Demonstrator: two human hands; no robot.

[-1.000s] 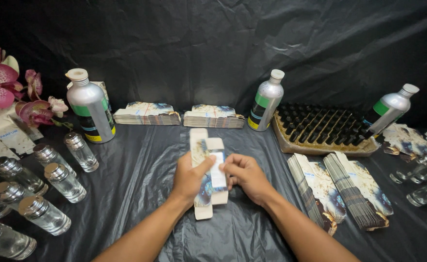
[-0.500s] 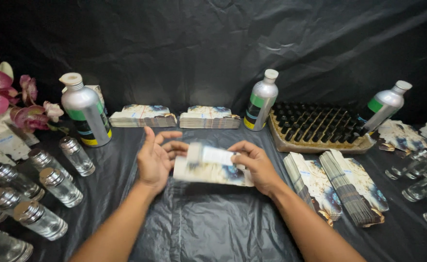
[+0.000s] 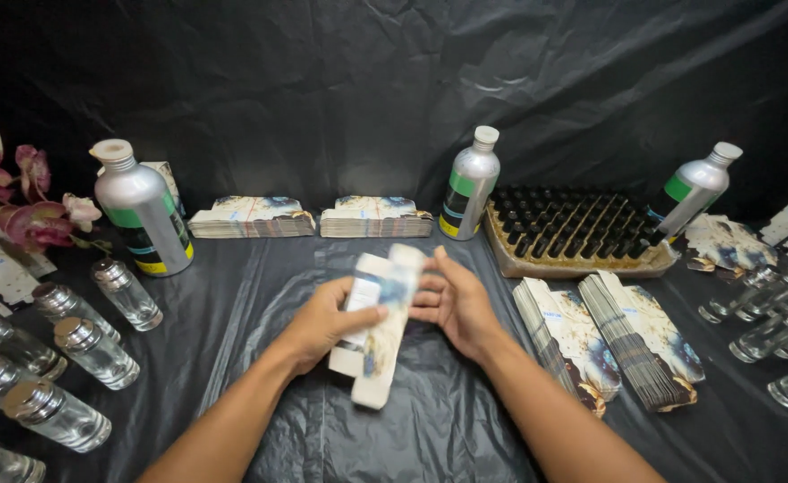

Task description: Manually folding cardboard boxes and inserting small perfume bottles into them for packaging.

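A flat-folded white carton (image 3: 381,326) with a blue and brown print stands on end between both hands over the black sheet. My left hand (image 3: 322,322) grips its left side, thumb across the front. My right hand (image 3: 452,302) holds the right side, fingers pressed against its upper part. The carton is blurred, so its shape is hard to read.
Three silver bottles (image 3: 144,215) (image 3: 468,183) (image 3: 691,188) stand at the back, with stacks of flat cartons (image 3: 251,216) (image 3: 376,216) between them and more stacks (image 3: 609,335) at right. A tray of dark vials (image 3: 573,234) sits behind. Glass bottles (image 3: 72,349) (image 3: 770,331) lie on both sides; pink flowers (image 3: 9,197) far left.
The carton lay horizontal between my hands half a second ago; it has turned upright, and my left hand has closed on it.
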